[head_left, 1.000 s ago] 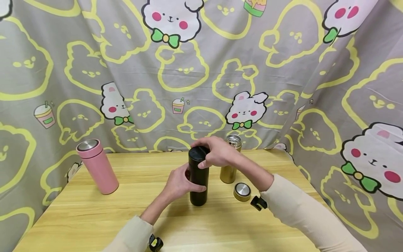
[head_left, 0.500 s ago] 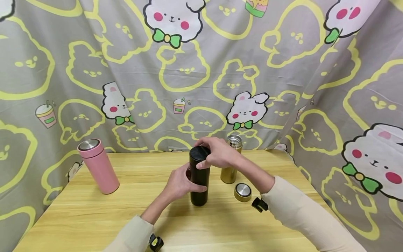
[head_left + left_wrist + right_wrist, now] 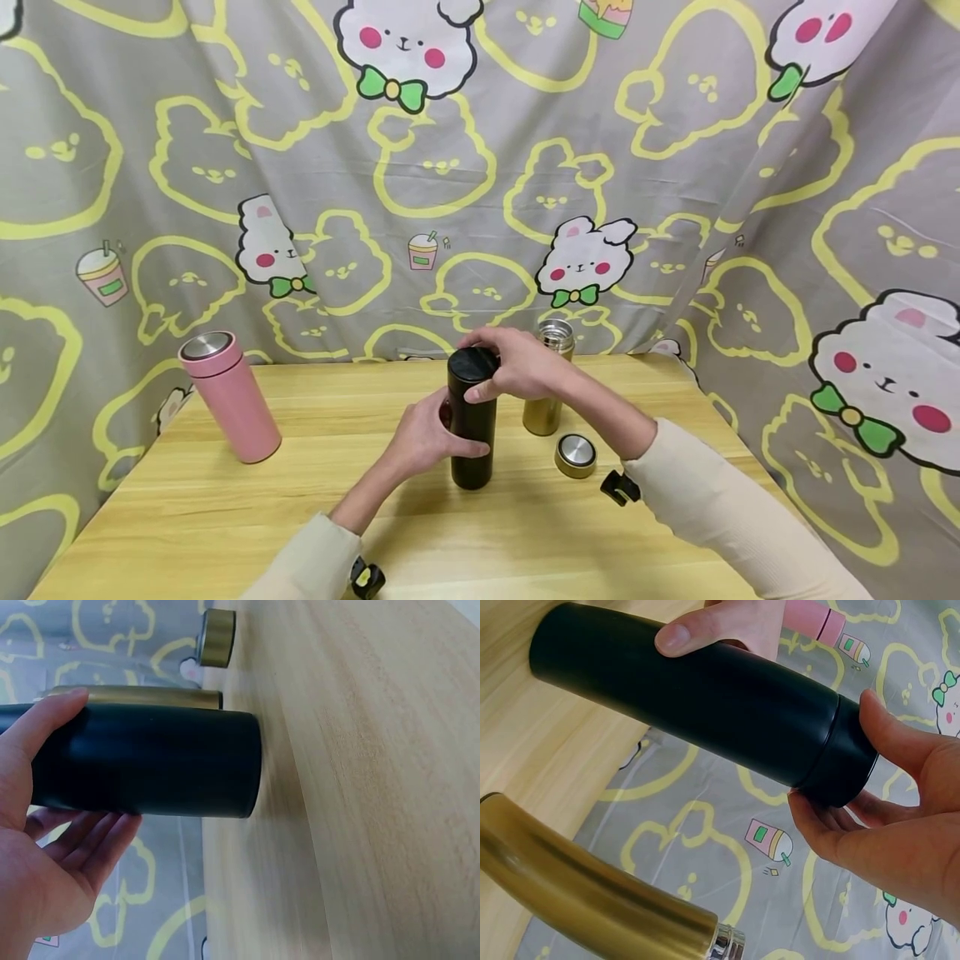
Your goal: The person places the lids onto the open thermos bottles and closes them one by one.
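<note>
A black thermos flask (image 3: 474,425) stands upright on the wooden table, in the middle of the head view. My left hand (image 3: 426,435) grips its body, thumb across the near side and fingers behind. At the top, my right hand (image 3: 517,363) holds the black lid (image 3: 845,754) between thumb and fingers. A thin seam between lid and body shows in the right wrist view. Just behind and to the right stands a gold thermos flask (image 3: 542,414), its steel mouth uncovered. Its gold-sided lid (image 3: 576,455) with a silver top lies on the table near my right forearm.
A pink thermos flask (image 3: 238,408) with its lid on stands at the left of the table (image 3: 187,517). A grey curtain (image 3: 465,183) with cartoon rabbits hangs right behind the table and along both sides.
My right thumb has shifted slightly left across the lid of the black thermos flask. The left hand keeps its grip, and the flasks stay where they were.
</note>
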`<state>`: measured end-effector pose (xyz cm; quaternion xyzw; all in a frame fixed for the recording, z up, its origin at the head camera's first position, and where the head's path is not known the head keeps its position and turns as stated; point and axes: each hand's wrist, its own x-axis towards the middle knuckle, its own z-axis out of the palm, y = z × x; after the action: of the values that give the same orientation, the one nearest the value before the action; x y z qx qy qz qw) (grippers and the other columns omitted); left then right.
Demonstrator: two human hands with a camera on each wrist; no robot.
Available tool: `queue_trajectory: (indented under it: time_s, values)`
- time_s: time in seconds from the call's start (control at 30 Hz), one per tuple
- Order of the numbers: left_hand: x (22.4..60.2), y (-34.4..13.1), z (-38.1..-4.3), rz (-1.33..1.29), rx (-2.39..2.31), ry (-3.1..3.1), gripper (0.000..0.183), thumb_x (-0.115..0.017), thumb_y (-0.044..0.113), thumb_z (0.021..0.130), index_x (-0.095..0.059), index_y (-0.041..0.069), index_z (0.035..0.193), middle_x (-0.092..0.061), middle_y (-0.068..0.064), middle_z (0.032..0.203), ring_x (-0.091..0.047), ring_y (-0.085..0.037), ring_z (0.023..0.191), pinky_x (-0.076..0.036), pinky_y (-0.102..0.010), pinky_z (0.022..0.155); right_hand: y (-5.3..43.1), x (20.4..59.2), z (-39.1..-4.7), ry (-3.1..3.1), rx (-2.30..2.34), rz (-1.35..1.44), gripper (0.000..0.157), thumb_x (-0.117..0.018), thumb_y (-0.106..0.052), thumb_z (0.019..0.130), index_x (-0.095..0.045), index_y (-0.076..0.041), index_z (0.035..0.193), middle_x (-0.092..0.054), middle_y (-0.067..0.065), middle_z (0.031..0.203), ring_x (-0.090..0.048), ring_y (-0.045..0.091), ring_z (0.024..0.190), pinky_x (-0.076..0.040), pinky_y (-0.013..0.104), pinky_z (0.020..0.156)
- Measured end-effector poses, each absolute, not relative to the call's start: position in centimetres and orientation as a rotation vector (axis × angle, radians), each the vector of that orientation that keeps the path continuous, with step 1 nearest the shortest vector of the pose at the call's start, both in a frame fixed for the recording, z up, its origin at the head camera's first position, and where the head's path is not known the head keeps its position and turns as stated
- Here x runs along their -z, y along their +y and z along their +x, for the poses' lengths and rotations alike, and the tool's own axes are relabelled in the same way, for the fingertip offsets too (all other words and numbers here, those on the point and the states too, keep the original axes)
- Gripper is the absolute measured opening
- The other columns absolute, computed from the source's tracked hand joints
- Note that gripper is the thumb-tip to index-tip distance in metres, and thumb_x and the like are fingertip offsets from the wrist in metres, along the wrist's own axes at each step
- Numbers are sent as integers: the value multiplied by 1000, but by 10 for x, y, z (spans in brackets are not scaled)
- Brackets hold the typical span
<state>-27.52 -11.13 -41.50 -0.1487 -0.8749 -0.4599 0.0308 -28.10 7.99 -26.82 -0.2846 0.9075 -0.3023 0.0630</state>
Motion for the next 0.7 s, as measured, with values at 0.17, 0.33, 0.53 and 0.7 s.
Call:
queue_trajectory:
  time_s: [0.17,0.33,0.53,0.7]
  values:
    - [416,-111,-275,-458,1425,-2693,75,-95,49,60,-63,25,123,-72,8,103,-68,-9,91,-56,-35,80,81,269,-281,2732,927,-868,66,-89,-26,79,-59,-19,137,-67,6,130,-64,23,111,-51,42,97]
    - [417,-112,-272,-456,1475,-2673,74,-95,45,63,-62,25,125,-71,7,106,-68,-10,93,-56,-36,82,81,272,-280,2728,951,-883,66,-88,-26,80,-59,-19,139,-66,5,131,-63,22,112,-51,41,98]
    - [416,-112,-269,-462,1521,-2660,73,-95,43,66,-61,23,128,-71,5,109,-67,-11,95,-56,-36,83,82,272,-276,2745,960,-839,69,-86,-29,81,-56,-13,141,-66,5,131,-63,22,114,-50,42,100]
    - [416,-111,-267,-461,1538,-2653,71,-94,41,66,-62,22,126,-71,4,107,-68,-12,93,-56,-35,83,83,273,-272,2750,942,-762,71,-85,-34,82,-54,-9,141,-68,6,125,-64,22,112,-49,44,100]
